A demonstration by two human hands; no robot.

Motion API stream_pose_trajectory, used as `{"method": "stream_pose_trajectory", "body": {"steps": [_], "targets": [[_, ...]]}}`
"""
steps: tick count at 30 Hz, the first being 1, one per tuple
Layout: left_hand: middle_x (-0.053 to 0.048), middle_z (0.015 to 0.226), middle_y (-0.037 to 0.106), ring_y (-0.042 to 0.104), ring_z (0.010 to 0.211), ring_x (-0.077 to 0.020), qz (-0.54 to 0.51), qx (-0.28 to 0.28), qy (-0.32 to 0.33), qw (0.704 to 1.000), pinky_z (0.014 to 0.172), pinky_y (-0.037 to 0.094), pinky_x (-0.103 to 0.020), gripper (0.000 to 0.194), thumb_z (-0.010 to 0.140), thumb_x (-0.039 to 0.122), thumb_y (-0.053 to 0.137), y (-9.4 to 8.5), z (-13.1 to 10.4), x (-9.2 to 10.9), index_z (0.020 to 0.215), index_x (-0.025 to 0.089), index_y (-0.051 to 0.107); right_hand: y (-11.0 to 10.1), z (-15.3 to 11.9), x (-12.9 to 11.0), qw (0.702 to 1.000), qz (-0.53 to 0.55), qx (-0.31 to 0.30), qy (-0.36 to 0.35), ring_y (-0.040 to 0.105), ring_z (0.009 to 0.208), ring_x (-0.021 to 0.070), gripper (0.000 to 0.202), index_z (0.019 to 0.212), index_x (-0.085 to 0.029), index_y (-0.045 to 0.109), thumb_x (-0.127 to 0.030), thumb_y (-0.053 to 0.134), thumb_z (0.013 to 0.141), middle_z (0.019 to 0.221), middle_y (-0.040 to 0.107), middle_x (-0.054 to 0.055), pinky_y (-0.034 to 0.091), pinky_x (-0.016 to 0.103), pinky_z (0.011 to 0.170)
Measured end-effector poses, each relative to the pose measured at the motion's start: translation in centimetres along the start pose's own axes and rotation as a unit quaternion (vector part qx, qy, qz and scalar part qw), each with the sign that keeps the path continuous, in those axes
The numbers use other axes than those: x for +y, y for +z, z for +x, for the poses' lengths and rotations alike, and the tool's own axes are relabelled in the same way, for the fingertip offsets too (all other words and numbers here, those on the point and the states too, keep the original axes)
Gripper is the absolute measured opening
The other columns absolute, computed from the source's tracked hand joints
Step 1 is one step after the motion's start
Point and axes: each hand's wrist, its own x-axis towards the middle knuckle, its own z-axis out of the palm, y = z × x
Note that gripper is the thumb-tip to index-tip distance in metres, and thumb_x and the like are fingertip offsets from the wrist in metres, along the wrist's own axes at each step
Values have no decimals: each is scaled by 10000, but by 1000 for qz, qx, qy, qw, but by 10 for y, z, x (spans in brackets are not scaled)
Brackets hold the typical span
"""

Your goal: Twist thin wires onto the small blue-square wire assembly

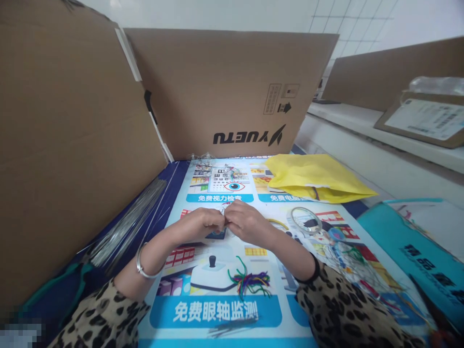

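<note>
Above the middle of the printed sheet, my left hand (206,223) and my right hand (249,223) meet at the fingertips. Both are closed in a pinch. A bit of thin reddish and pale strand shows above the fingertips, but what they grip is mostly hidden. Nearer to me on the sheet lies a bundle of coloured threads (251,282), purple, green and yellow. Below it are several short thin dark wires (234,327). Beyond my hands sits a small tangle of fine wire and thread (231,172).
Long silvery wires (125,222) and teal-handled pliers (78,285) lie at left. Cardboard panels (217,87) stand left and behind. To the right are a tape roll (319,226), a yellow bag (319,176), a teal packet (409,246) and tangled wires with coloured bits (342,256).
</note>
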Motion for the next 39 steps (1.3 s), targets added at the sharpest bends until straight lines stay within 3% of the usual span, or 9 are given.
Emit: {"method": "stream_pose_trajectory", "body": {"steps": [5, 10, 15, 18, 22, 28, 33, 39], "targets": [[6, 691, 636, 568, 662, -100, -71, 35, -55, 995, 639, 424, -202, 208, 775, 44, 444, 0, 2, 2, 681, 164, 587, 7, -1, 1, 998, 23, 44, 28, 515, 743, 184, 125, 728, -194, 533, -84, 480, 756, 735, 589, 44, 452, 341, 727], [0, 670, 632, 592, 638, -109, -181, 73, -125, 973, 625, 454, -222, 123, 804, 161, 506, -2, 3, 3, 689, 159, 550, 15, -5, 4, 996, 26, 79, 40, 519, 760, 179, 126, 764, -206, 514, -87, 475, 760, 753, 587, 33, 442, 343, 736], [8, 644, 590, 566, 553, -100, -335, 132, -192, 913, 543, 452, -228, 124, 736, 220, 598, 4, 7, 3, 690, 147, 509, 16, -7, 3, 993, 15, 105, 54, 512, 765, 185, 122, 771, -203, 514, -85, 488, 756, 762, 590, 42, 443, 347, 716], [20, 581, 573, 524, 500, -85, -359, 153, -228, 892, 493, 411, -208, 159, 706, 238, 635, 7, 9, 4, 701, 140, 509, 16, -6, 2, 993, 4, 111, 50, 519, 773, 188, 129, 769, -204, 526, -83, 485, 760, 763, 594, 44, 444, 354, 726], [26, 578, 556, 501, 514, -81, -301, 176, -227, 909, 498, 387, -201, 129, 710, 223, 617, 8, 10, 4, 688, 139, 522, 16, -6, 3, 993, -5, 110, 46, 529, 778, 189, 121, 764, -198, 538, -88, 488, 768, 764, 606, 48, 443, 358, 733], [-7, 757, 607, 547, 745, -127, -52, 202, -128, 970, 704, 432, -256, 83, 762, 117, 507, 8, 8, 5, 706, 166, 545, 16, -7, 4, 988, 15, 129, 81, 560, 778, 185, 97, 775, -204, 559, -122, 511, 795, 792, 649, 47, 448, 360, 749], [-8, 785, 613, 564, 764, -127, 31, 205, -81, 975, 713, 438, -253, 134, 775, 68, 458, 13, 8, 3, 739, 178, 525, 15, -5, 4, 979, 30, 172, 103, 593, 751, 181, 109, 806, -197, 587, -119, 512, 798, 774, 663, 52, 476, 353, 733], [-12, 815, 605, 575, 812, -122, 79, 226, -23, 971, 729, 458, -242, 157, 796, 43, 444, 19, 8, -1, 760, 185, 501, 19, -4, 6, 973, 42, 169, 149, 622, 791, 183, 184, 852, -196, 642, -94, 502, 789, 803, 688, 54, 506, 327, 736]]}}
